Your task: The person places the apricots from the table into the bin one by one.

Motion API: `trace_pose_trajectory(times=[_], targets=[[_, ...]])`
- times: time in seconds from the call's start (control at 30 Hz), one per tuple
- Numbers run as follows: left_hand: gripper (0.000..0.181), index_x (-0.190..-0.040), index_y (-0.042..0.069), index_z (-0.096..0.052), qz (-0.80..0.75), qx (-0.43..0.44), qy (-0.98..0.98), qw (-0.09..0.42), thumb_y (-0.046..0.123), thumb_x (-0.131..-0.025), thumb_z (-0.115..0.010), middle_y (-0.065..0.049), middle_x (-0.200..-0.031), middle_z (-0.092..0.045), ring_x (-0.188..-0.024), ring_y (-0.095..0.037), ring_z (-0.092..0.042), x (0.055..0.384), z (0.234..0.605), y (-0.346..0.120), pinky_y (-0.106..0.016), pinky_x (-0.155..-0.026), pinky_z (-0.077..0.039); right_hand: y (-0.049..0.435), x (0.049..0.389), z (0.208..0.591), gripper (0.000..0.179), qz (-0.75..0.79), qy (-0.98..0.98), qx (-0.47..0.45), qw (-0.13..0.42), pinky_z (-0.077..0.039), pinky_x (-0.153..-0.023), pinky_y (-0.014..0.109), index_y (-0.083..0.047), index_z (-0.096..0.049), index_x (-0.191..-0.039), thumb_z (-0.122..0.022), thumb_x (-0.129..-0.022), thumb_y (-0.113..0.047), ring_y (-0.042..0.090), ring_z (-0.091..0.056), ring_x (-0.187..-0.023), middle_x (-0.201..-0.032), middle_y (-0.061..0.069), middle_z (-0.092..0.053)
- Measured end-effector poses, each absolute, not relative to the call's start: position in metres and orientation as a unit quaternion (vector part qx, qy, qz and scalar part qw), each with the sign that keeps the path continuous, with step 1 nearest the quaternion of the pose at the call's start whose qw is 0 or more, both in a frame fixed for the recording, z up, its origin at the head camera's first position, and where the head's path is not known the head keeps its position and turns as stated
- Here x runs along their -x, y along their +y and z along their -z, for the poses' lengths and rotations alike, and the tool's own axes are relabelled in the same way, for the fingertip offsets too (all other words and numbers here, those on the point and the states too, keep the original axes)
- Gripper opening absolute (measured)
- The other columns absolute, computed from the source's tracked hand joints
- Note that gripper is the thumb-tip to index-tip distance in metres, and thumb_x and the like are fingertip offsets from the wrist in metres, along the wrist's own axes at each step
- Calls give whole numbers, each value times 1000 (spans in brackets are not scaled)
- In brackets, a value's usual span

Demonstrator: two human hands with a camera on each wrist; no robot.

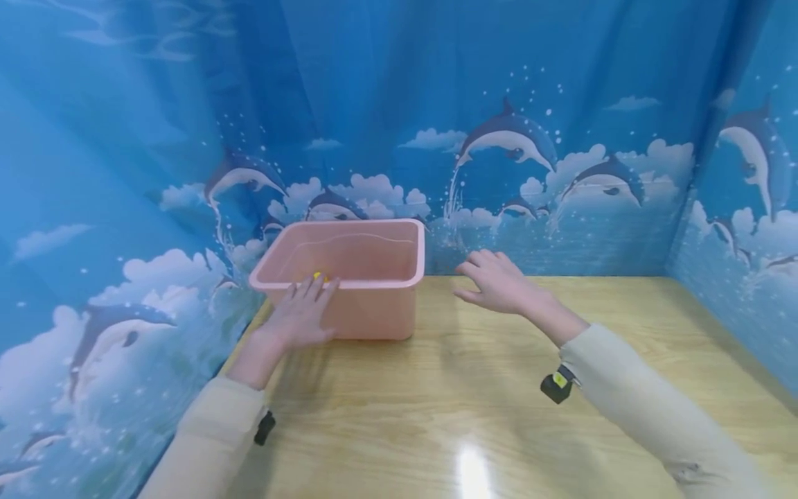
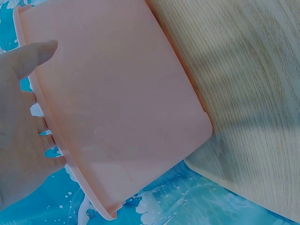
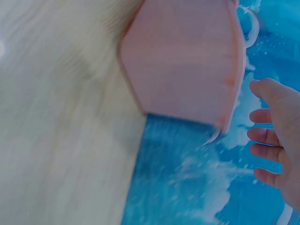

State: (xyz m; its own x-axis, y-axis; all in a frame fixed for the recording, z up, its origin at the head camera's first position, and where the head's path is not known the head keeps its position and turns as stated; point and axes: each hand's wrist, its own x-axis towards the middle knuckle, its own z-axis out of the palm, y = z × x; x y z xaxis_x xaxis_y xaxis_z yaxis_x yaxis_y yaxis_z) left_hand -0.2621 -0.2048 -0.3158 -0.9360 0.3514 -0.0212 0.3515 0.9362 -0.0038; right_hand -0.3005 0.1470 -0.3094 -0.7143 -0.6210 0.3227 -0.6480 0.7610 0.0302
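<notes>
A pink plastic bin stands on the wooden table in the head view. My left hand is at its near rim, fingers spread and fairly straight. In the left wrist view the thumb lies before the bin's outer wall, and the fingertips pass behind the rim. Just beyond those fingertips a small yellow thing shows inside the bin, mostly hidden, its kind unclear. To the right of the bin my right hand hovers above the table, fingers loosely bent and holding nothing; the right wrist view shows it apart from the bin.
Blue curtains printed with dolphins and clouds hang behind the table and along both sides. The wooden tabletop stretches in front of the bin and to its right. A small black device is strapped at each wrist.
</notes>
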Motion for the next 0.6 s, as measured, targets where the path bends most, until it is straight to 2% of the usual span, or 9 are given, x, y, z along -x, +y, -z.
trace_pose_trajectory(times=[0.23,0.4,0.6], targets=[[89,-150,8,-8,-3,-181,983,8,40,-86,-61,-20,-153,-2,-139,-37,2,264,316,-205,-53,-110,0,197,288,340,34,-31,-930,-328,165,-41,-74,44,-5,-63,-107,-67,-85,-31,26,-50,-89,-93,7,-55],[89,-149,6,-9,2,-189,982,3,41,-86,-61,-22,-153,-4,-139,-39,0,265,316,-206,-54,-110,-2,235,280,356,37,-25,-941,-297,162,-43,-76,49,-2,-62,-108,-69,-83,-29,30,-53,-91,-95,10,-57],[90,-149,6,-8,2,-186,982,8,42,-86,-61,-22,-153,-3,-139,-39,0,265,317,-206,-55,-110,-2,279,269,374,39,-16,-948,-266,172,-45,-71,49,2,-61,-107,-71,-81,-25,32,-53,-86,-91,12,-56]])
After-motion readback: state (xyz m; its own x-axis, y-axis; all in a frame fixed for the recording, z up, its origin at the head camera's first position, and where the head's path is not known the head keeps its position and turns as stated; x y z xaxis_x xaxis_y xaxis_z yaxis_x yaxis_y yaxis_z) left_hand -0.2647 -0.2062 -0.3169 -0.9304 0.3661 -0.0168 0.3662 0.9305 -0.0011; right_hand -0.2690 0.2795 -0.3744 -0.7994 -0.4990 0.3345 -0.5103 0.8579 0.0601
